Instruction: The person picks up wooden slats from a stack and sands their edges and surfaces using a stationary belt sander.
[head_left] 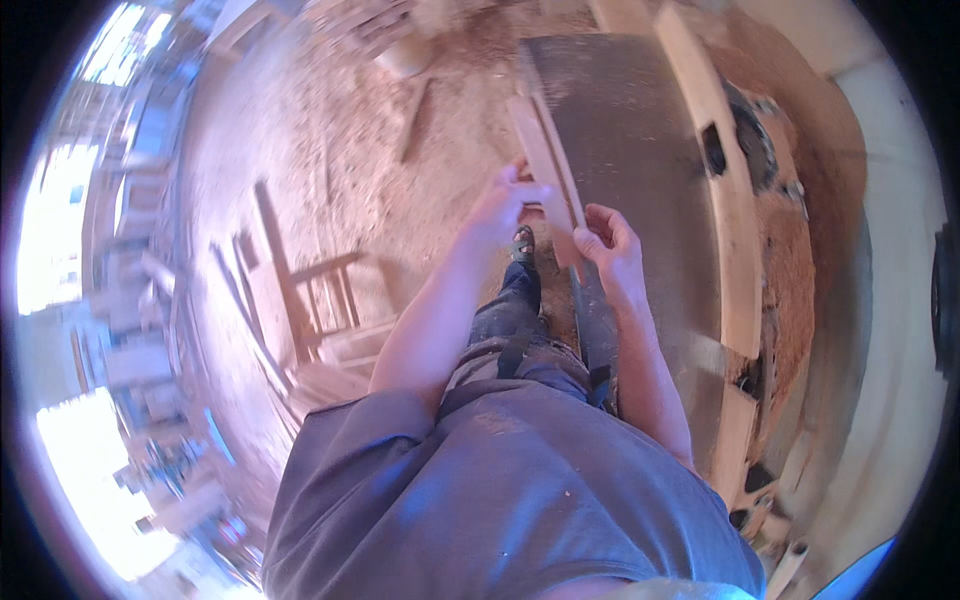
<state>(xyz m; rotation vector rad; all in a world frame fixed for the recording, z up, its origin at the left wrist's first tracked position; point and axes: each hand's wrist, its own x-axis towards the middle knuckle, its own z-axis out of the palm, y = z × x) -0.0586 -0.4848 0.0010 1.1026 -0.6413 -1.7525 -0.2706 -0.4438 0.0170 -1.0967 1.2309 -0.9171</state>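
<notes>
A pale wooden strip (541, 152) with a long groove or a second thin piece along its right side lies slantwise at the left edge of a dark, flat machine table (640, 110). My left hand (503, 205) grips it from the left, its fingers reaching across the wood; motion blurs them a little. At the near end, my right hand (612, 245) has its thumb against the thin right side and its other fingers curled. Whether the strip rests on the table or is held just off its edge, I cannot tell.
A long wooden fence (735, 250) with a dark slot runs along the table's right side. Beyond it lies heaped sawdust (795, 320). On the sawdust-strewn floor at left stands a stack of wooden frame parts (300, 300). A loose stick (412, 120) lies farther off.
</notes>
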